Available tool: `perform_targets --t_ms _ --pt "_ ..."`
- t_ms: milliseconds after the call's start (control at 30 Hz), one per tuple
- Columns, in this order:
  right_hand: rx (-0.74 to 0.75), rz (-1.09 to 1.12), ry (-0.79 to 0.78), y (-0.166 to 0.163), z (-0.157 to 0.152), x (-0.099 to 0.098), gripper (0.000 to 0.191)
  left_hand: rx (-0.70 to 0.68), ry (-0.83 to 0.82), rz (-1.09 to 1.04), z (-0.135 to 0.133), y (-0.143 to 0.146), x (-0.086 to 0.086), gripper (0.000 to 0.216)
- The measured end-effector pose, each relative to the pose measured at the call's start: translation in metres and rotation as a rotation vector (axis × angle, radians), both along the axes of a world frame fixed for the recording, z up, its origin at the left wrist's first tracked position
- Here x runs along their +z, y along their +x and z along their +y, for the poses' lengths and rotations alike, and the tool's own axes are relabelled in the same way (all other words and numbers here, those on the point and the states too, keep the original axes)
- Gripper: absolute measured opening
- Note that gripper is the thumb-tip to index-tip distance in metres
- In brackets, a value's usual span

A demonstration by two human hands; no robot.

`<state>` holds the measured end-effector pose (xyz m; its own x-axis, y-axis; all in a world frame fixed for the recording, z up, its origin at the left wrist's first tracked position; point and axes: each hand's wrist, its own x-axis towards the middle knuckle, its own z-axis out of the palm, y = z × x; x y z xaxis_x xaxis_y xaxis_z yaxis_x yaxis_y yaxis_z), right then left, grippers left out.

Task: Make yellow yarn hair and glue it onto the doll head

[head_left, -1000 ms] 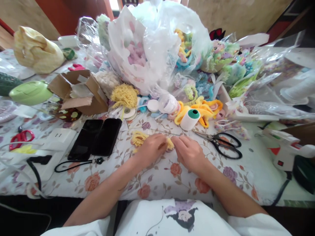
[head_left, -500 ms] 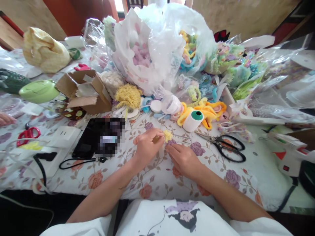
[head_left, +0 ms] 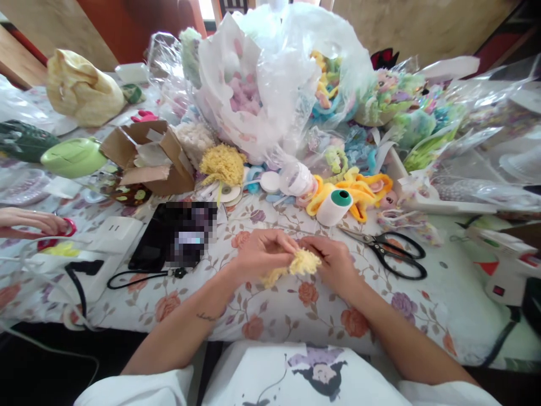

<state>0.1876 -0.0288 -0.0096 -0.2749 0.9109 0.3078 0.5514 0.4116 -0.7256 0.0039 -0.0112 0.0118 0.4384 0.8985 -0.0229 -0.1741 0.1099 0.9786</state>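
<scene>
My left hand [head_left: 264, 252] is closed on a small tuft of pale yellow fluffy yarn [head_left: 305, 263], with more of the yarn hanging below its fingers. Close against the tuft's other side, my right hand [head_left: 336, 260] is closed with its fingertips pinched on it; whether a thread runs between them is too small to see. Beyond the hands lies a white thread spool [head_left: 332, 211] with a green end, on yellow plush pieces [head_left: 367, 192]. Black-handled scissors [head_left: 386, 251] rest partly open to the right. A bigger yellow yarn bundle [head_left: 222, 164] sits farther back.
On the left are a black phone [head_left: 147, 239], a power strip with cables [head_left: 91, 276] and a cardboard box [head_left: 169, 169]. Another person's hand [head_left: 36, 223] touches red scissors [head_left: 63, 228]. A glue gun [head_left: 501, 262] stands at right; stuffed plastic bags [head_left: 279, 84] line the back.
My hands have come closer together and turned, bringing more of the yellow yarn into sight. At the far left, the other person's hand has reached in to the red scissors.
</scene>
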Motion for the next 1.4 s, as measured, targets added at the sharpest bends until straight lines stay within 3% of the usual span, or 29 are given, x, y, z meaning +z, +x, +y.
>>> perform_targets --t_ms 100,200,367,500,600,733,800,967,1100,1200,1400 --pt "0.161 -0.007 -0.032 -0.007 -0.009 -0.007 0.02 0.218 -0.004 0.018 0.006 -0.003 -0.003 0.013" --pt "0.228 -0.043 0.023 -0.009 -0.014 -0.01 0.021 0.377 0.171 0.285 0.009 -0.003 -0.01 0.007" --pt "0.193 -0.048 0.097 -0.004 -0.011 -0.01 0.022 0.378 0.311 0.643 0.006 0.001 -0.016 0.013" --pt "0.179 -0.105 0.179 -0.003 -0.01 -0.01 0.022 0.278 0.313 0.664 0.005 0.001 -0.014 0.021" --pt "0.12 -0.128 0.273 -0.003 -0.009 -0.007 0.024 0.251 0.217 0.561 0.006 0.003 -0.013 0.019" --pt "0.1 -0.015 0.28 -0.003 -0.007 0.0 0.021 0.231 -0.213 0.166 0.01 0.003 -0.009 0.016" --pt "0.093 0.073 0.117 -0.002 -0.007 0.004 0.019 0.215 -0.368 -0.062 0.013 0.002 -0.008 0.016" --pt "-0.004 0.386 -0.416 -0.002 -0.005 0.008 0.023 0.167 -0.55 -0.464 0.019 -0.005 -0.005 0.013" --pt "0.014 0.558 -0.612 -0.003 0.001 0.008 0.027 0.17 -0.665 -0.598 0.018 -0.007 -0.003 0.011" --pt "-0.033 0.469 -0.594 0.001 0.007 0.01 0.029 0.218 -0.646 -0.559 0.016 -0.007 -0.001 0.006" --pt "-0.21 0.194 -0.316 0.031 0.011 0.02 0.028 0.34 -0.588 -0.584 0.023 -0.015 0.007 0.003"
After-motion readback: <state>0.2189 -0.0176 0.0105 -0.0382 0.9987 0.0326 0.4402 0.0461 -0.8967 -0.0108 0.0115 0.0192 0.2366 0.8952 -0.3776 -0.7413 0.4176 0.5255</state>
